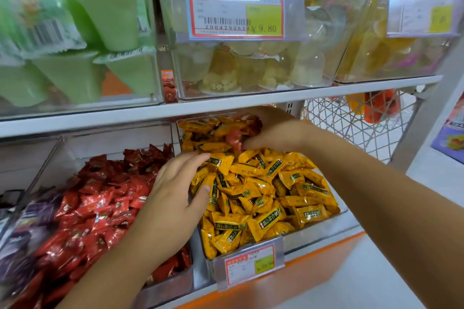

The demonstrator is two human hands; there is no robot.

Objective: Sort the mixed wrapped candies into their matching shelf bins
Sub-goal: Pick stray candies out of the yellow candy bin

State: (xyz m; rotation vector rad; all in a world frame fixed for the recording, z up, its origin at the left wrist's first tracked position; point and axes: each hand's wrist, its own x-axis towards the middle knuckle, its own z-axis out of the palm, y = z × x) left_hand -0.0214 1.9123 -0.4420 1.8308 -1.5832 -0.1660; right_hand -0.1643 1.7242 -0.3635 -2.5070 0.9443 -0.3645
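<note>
A clear bin (324, 234) on the lower shelf is heaped with yellow wrapped candies (263, 183). Left of it, a second bin (170, 286) holds red wrapped candies (105, 206). My right hand (273, 128) reaches into the back of the yellow bin, its fingers curled round red wrapped candies (236, 138) that lie among the yellow ones. My left hand (178, 183) rests with straight fingers on the yellow candies at the divide between the two bins.
Purple wrapped candies (30, 218) fill a bin at far left. The upper shelf (226, 104) overhangs the bins and carries clear boxes of green jelly cups (75, 57) and pale fruit cups (238, 68). A wire basket (351, 123) stands to the right.
</note>
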